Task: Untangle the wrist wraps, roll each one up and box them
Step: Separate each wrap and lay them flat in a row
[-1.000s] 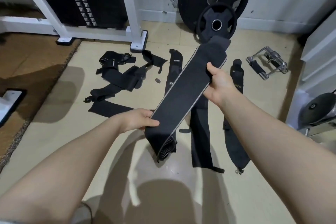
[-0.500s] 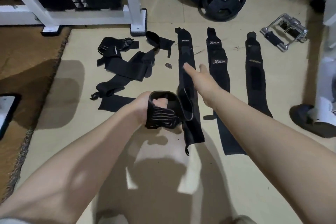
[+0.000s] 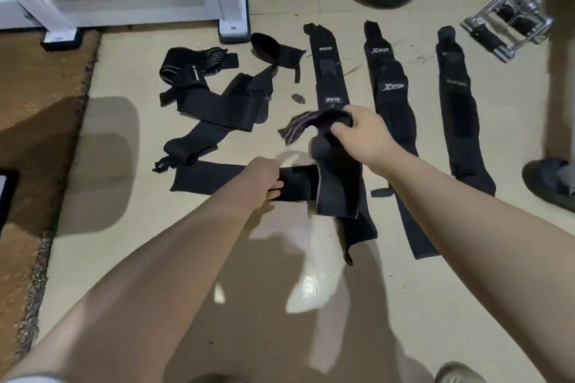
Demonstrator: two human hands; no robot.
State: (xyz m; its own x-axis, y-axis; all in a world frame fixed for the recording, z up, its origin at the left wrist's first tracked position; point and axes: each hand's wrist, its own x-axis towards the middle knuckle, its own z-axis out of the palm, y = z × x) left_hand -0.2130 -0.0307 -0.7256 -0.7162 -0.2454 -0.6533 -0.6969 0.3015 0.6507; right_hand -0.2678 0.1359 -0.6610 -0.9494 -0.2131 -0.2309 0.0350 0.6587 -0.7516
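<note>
The left hand (image 3: 264, 179) pinches one end of a wrap (image 3: 329, 190) above the floor (image 3: 124, 227); the right hand (image 3: 362, 134) clutches its bunched far end. Soft, light, floppy cloth: best gripped at its ends.

Two bare forearms reach into view, the left hand (image 3: 264, 179) and right hand (image 3: 362, 134) ungloved, with no watch or rings to be seen. A pale sleeve edge (image 3: 28, 378) shows at the left arm's lower corner (too little visible to tell the garment).
</note>
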